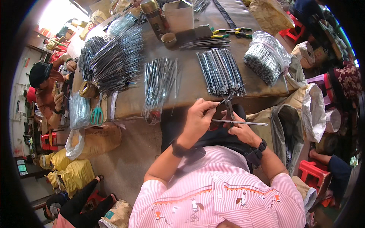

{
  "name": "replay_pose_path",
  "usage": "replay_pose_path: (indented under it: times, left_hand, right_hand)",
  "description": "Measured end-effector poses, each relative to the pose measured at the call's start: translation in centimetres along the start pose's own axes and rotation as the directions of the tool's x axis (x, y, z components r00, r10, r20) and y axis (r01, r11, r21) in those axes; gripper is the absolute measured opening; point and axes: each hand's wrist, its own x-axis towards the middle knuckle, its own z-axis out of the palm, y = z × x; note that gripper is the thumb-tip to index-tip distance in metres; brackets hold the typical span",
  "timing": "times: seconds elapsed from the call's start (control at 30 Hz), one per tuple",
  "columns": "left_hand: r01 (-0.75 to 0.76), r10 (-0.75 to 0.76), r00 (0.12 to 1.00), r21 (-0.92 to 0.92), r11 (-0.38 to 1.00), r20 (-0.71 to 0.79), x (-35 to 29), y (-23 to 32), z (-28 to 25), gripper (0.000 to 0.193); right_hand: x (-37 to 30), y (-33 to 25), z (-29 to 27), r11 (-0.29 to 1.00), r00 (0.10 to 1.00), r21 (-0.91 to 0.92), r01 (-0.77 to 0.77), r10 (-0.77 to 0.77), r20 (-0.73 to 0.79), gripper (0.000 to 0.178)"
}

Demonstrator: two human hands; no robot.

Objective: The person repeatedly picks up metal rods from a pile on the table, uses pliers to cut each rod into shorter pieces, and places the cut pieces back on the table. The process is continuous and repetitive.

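My left hand (200, 117) is closed, its thumb and forefinger pinching a thin dark strip (236, 91) that slants up to the right. My right hand (243, 129) is wrapped round a dark metal hand tool (229, 108); its upper end meets the strip, and I cannot tell its exact kind. A slim silvery rod (253, 123) lies crosswise at my right hand, its tip sticking out to the right. Just beyond my hands, a row of flat metal strips (221, 72) reaches the table's near edge. A second, looser row of strips (161, 81) is to its left.
On the table (129, 104) are a large heap of strips (114, 60), a plastic-wrapped bundle (262, 60), yellow-and-black pliers (239, 33), a flask (154, 17), a cup (168, 39) and teal scissors (97, 114). Sacks (285, 129) stand right; a co-worker (51, 91) sits left.
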Motion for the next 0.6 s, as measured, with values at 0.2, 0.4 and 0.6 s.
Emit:
replay_pose_path:
  times: [0.2,0.4,0.6]
  left_hand:
    - [-0.076,0.077,0.997,0.074,0.994,-0.016,0.1,0.3,0.0,0.017]
    - [-0.037,0.039,0.999,0.083,0.996,-0.012,0.0,-0.1,0.0,0.016]
    - [0.067,-0.070,0.997,0.070,0.995,0.029,0.3,0.3,-0.3,0.017]
  right_hand:
    - [0.6,-0.2,-0.5,0.845,0.949,-0.492,0.209,-0.297,-0.108,0.054]
    - [0.4,-1.6,-0.9,0.763,0.961,-0.639,0.095,-0.238,-0.141,0.033]
    - [0.3,-1.3,-0.7,0.712,0.971,-0.702,0.024,-0.183,-0.152,0.024]
